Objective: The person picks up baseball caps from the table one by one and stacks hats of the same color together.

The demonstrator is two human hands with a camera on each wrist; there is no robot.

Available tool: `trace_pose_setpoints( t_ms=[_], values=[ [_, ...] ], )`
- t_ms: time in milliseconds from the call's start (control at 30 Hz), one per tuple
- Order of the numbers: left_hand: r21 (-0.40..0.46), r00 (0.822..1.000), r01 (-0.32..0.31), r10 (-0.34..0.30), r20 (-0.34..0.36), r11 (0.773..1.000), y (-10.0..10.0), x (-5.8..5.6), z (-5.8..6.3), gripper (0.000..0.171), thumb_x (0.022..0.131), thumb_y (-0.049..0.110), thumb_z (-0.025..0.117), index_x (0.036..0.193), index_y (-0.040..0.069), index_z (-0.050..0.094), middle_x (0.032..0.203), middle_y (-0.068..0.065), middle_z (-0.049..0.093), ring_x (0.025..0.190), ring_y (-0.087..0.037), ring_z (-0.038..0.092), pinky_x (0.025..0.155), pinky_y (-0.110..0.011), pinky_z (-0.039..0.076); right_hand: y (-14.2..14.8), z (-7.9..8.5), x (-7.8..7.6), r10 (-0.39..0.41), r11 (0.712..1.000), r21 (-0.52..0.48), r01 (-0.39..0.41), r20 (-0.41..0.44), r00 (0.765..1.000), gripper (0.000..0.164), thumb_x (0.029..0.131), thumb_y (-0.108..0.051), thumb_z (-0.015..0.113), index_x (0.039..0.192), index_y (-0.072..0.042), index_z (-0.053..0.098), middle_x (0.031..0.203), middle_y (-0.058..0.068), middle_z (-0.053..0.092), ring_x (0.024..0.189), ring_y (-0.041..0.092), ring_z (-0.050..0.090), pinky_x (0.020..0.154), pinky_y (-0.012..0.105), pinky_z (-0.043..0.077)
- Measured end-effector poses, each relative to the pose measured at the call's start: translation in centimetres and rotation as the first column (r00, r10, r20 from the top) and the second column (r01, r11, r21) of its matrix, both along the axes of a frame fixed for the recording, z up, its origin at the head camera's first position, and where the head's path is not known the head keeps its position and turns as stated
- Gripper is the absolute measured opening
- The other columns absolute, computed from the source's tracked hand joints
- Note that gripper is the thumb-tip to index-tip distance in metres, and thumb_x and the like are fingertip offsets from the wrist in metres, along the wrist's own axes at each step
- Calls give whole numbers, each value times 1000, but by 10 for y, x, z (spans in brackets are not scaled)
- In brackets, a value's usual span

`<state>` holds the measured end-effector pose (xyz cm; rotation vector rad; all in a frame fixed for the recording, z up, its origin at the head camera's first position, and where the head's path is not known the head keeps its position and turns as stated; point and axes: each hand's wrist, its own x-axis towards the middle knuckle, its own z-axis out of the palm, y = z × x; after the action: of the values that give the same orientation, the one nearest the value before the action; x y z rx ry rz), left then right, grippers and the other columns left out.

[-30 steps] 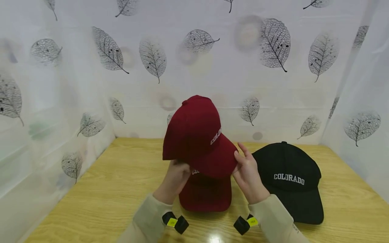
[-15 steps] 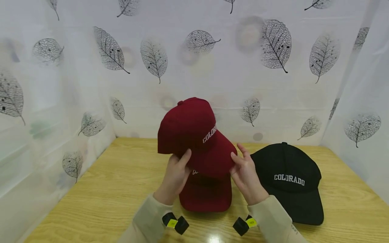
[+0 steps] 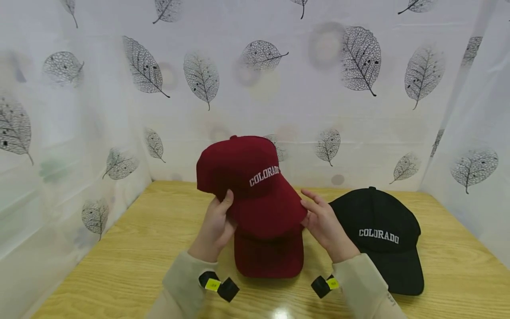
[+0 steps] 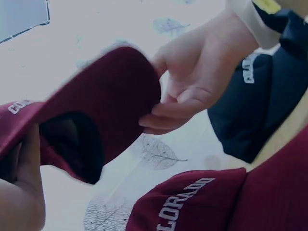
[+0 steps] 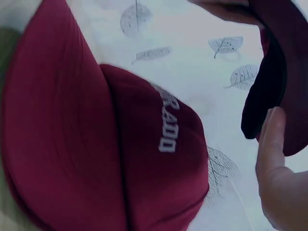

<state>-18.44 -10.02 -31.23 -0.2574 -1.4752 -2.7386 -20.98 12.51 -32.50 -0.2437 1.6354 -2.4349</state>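
Note:
A dark red baseball cap (image 3: 247, 161) lettered COLORADO is held up in the air, tilted, its brim toward the lower right. My left hand (image 3: 214, 228) grips it where brim and crown meet, thumb on top. At the brim's right edge, my right hand (image 3: 324, 223) pinches it between thumb and fingers, as the left wrist view also shows with the right hand (image 4: 202, 72) at the brim (image 4: 115, 91). Below, a second red cap (image 3: 268, 259) sits on the table, its crown mostly hidden in the head view; its lettering shows in the right wrist view on the crown (image 5: 159, 144).
On the right, a black COLORADO cap (image 3: 380, 230) rests on the wooden table (image 3: 131, 257), partly behind my right forearm. White curtains (image 3: 259, 102) with leaf prints enclose the back and sides.
The held red cap has come down and left, turning so its lettering faces me more. My left hand has shifted left, its thumb now on top. The cap below and the black cap stay put.

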Motion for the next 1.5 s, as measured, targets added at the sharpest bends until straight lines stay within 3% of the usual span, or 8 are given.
trace_pose_setpoints(
  t_ms=[300, 700, 900, 1000, 1200, 1433, 1467, 1500],
  values=[
    [41, 987, 133, -136, 88, 990, 6, -1, -8, 34, 95, 28, 43, 123, 11, 35, 109, 4, 54, 101, -10, 52, 90, -29, 38, 6, -1, -4, -4, 978, 208, 7, -15, 1000, 56, 93, -28, 48, 140, -9, 23, 100, -2, 57, 84, 10, 58, 74, 29, 47],
    [-48, 974, 9, 2, 228, 999, 4, -14, -22, 31, 93, 26, 47, 115, 4, 40, 90, 4, 59, 82, -7, 57, 77, -26, 45, 5, -12, -5, -57, 860, 489, 142, -184, 981, 51, 92, -29, 50, 135, -8, 36, 98, 15, 57, 72, 18, 61, 67, 31, 49],
    [-231, 971, 83, -27, 238, 969, -8, -23, -34, 30, 94, 29, 46, 107, 3, 43, 81, 4, 60, 72, -7, 58, 68, -25, 47, 4, -14, -4, -50, 794, 578, 189, -248, 968, 53, 91, -30, 52, 134, -2, 38, 89, 11, 57, 68, 19, 59, 64, 31, 48],
    [-417, 973, 137, -42, 228, 898, -17, -28, -41, 32, 93, 33, 45, 98, 2, 47, 73, 3, 59, 65, -8, 56, 61, -25, 46, 4, -15, -5, -47, 748, 631, 203, -256, 966, 53, 90, -31, 52, 132, -2, 40, 88, 11, 56, 68, 19, 57, 64, 30, 47],
    [-747, 981, 67, 94, 171, 661, -28, -35, -53, 38, 89, 37, 51, 85, -1, 53, 66, -3, 54, 55, -11, 51, 54, -27, 46, 4, -21, -6, 31, 690, 715, 112, -184, 982, 55, 90, -32, 52, 133, -1, 37, 97, 13, 56, 72, 18, 57, 62, 34, 50],
    [-836, 983, -58, 178, 48, 546, -30, -36, -57, 44, 84, 28, 61, 106, -8, 45, 83, -14, 56, 58, -16, 56, 54, -32, 49, 4, -26, -9, 80, 645, 759, 90, -185, 980, 51, 90, -32, 52, 127, 2, 40, 90, 10, 55, 67, 18, 55, 55, 34, 49],
    [-851, 985, -53, 169, 42, 522, -30, -36, -57, 46, 84, 27, 61, 109, -8, 43, 87, -15, 56, 60, -18, 58, 55, -33, 49, 5, -27, -10, 86, 642, 762, 83, -180, 980, 50, 90, -31, 52, 126, 2, 40, 90, 10, 55, 67, 18, 55, 55, 35, 49],
    [-881, 988, -51, 153, 25, 470, -31, -36, -56, 48, 84, 28, 62, 110, -7, 44, 90, -16, 56, 62, -18, 58, 57, -33, 49, 6, -28, -10, 96, 641, 765, 71, -171, 981, 49, 90, -30, 52, 125, 2, 40, 90, 11, 55, 67, 19, 55, 55, 35, 49]
  ],
)
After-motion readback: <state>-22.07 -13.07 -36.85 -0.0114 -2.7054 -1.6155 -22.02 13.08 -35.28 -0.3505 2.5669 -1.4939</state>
